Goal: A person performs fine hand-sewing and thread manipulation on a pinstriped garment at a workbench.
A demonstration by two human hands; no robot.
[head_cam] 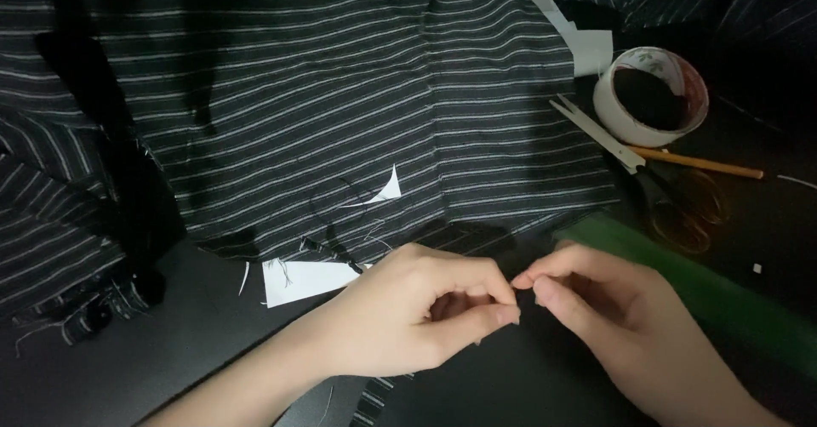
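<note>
Left hand (417, 308) and right hand (596, 308) with fingertips pinched together, held item too small to tell, striped fabric (340, 95) beyond them, tape roll (651, 95) and scissors (672, 197) beyond right hand

Dim scene, dark worktop (170, 350) swallowing detail. Soft light falls on both hands, brightest areas. Broad shadows cross striped cloth (340, 95) upper left. Faint sheen on tape roll (606, 104). Green strip (723, 299) blurred at right edge. Corners murky.
</note>
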